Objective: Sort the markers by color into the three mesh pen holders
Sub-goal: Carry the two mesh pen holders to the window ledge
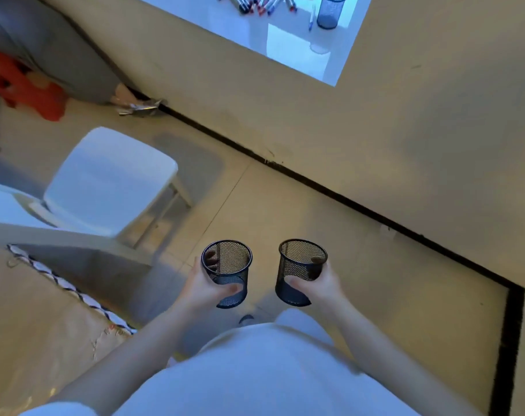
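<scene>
Black mesh cup [228,273] gripped in left hand [205,288], 2nd cup [300,271] in right hand [321,285]; fingers wrapped round, arms out front, markers [258,4] far ahead.

three mesh pen holders [227,273], a heap of markers [256,4], one white chair [111,181]
</scene>
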A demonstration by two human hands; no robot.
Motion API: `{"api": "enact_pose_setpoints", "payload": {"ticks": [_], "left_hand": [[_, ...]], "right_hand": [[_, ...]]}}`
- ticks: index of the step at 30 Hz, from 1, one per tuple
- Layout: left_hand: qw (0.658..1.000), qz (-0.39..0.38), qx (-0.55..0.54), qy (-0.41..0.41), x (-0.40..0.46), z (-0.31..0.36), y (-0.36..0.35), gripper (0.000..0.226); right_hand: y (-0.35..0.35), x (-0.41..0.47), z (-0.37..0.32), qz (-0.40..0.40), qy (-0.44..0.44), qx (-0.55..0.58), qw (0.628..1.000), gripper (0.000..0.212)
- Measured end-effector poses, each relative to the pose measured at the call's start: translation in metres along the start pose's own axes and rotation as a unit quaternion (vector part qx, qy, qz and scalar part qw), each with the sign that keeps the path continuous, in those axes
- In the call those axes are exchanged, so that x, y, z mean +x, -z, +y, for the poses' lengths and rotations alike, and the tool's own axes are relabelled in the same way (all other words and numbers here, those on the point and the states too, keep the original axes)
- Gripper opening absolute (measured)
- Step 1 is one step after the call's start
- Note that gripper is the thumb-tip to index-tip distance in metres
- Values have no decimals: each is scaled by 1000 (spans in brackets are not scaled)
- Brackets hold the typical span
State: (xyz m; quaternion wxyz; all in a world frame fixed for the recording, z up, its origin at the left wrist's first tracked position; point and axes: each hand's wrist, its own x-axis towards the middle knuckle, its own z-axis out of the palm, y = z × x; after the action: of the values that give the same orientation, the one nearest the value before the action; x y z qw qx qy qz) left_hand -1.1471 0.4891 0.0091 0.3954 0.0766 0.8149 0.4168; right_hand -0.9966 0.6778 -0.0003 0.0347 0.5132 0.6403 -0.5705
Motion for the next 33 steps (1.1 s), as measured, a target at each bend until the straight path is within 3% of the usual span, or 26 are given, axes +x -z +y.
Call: {"api": "enact_pose_setpoints", "payload": {"ticks": [4,9,14,19,33], "left_hand": [[999,8,-15,39,71,40,7,88],[997,59,3,51,155,78,0,85],[994,87,-63,35,209,158,5,82],[990,112,-85,-1,278,220,24,76],[999,-7,36,-31,517,362,132,77]], "right_hand": [[7,61,-57,-19,19,3,1000,50],[24,151,-129,-37,36,-34,998,58],[44,226,-203,-73,41,-62,995,61],[48,295,-273,-61,58,-54,995,65],[0,469,-432,32,20,19,999,76]]}}
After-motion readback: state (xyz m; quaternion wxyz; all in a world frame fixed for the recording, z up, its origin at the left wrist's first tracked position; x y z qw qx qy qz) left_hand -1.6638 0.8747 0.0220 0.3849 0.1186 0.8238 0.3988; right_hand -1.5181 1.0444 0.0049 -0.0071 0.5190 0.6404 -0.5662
